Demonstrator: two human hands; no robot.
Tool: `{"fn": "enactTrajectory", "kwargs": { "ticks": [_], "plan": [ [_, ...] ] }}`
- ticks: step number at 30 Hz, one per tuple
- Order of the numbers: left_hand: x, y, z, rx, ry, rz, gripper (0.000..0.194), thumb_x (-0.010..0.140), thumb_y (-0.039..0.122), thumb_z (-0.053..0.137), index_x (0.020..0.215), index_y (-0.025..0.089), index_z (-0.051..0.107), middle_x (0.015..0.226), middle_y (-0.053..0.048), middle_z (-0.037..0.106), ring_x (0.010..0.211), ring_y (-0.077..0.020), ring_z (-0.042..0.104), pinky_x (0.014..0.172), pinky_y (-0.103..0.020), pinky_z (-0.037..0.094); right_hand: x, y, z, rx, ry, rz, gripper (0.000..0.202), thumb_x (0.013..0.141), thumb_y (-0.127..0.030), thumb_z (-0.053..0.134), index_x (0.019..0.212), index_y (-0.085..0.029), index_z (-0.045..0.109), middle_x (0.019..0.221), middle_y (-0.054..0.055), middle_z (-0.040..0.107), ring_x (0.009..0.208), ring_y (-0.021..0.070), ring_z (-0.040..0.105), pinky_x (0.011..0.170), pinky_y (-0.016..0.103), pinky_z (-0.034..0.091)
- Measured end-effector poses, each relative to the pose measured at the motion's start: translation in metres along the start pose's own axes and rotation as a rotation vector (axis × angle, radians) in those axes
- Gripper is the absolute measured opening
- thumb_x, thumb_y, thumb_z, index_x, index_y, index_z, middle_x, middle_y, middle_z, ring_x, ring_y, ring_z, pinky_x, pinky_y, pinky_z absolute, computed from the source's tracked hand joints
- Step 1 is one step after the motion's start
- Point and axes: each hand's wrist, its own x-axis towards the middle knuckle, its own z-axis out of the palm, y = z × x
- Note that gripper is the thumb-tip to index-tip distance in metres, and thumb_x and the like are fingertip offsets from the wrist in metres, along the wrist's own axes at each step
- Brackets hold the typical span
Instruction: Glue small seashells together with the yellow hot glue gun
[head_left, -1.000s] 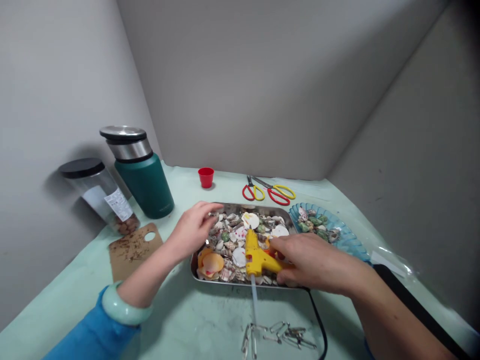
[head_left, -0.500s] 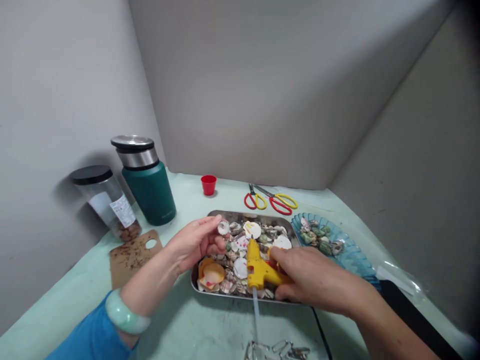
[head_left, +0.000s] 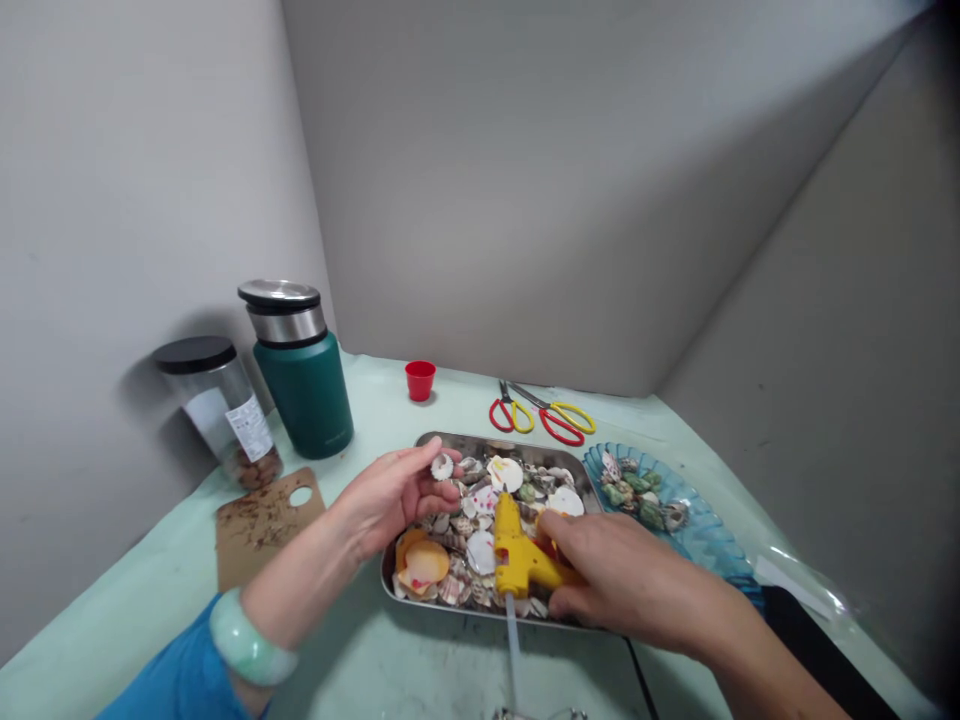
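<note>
Between the thumb and fingers of my left hand (head_left: pixel 397 497) is a small whitish seashell (head_left: pixel 442 466), held over the left side of a metal tray (head_left: pixel 427 604). My right hand (head_left: pixel 622 570) grips the handle of a yellow hot glue gun (head_left: pixel 514 550). The gun's nozzle points away from me, above the tray, and a clear glue stick (head_left: pixel 513 640) sticks out of its back end. Many shells fill the tray, among them a large orange one (head_left: pixel 424 565) at the near left and a white scallop shell (head_left: pixel 505 473) near the far side.
Right of the tray sits a blue plate (head_left: pixel 701 515) with green and striped shells. Two pairs of scissors (head_left: pixel 559 425) and a red cup (head_left: pixel 420 381) lie behind. A green flask (head_left: pixel 304 385), a jar (head_left: pixel 232 420) and a stained brown board (head_left: pixel 259 525) stand or lie at left.
My view has tilted slightly, so most things sit lower in the picture. The shell in my left hand has turned a little. The right hand keeps its hold on the glue gun.
</note>
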Motion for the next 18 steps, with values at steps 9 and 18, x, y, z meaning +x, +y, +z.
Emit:
{"fn": "enactTrajectory", "kwargs": {
  "ticks": [9,18],
  "plan": [
    [0.0009,0.0005,-0.0017,0.213,0.039,0.102,0.018,0.074,0.026,0.067,0.083,0.012,0.06,0.078,-0.004,0.066,0.056,-0.0087,0.058,0.058,-0.023,0.05,-0.0027,-0.0005,-0.004,0.003,-0.029,0.003,0.027,0.067,-0.033,0.066,0.087,-0.021,0.053,0.079,0.003,0.066,0.071,0.0228,0.061,0.054,0.028,0.032],
    [0.0042,-0.0045,-0.0004,0.602,0.116,0.16,0.025,0.071,0.035,0.065,0.087,0.015,0.062,0.055,0.005,0.054,0.05,-0.0096,0.049,0.048,-0.021,0.043,-0.0065,-0.0052,-0.0022,-0.024,0.032,-0.041,0.012,0.077,-0.021,0.05,0.089,-0.018,0.051,0.076,0.005,0.063,0.068,0.0199,0.058,0.055,0.028,0.031]
  ]
}}
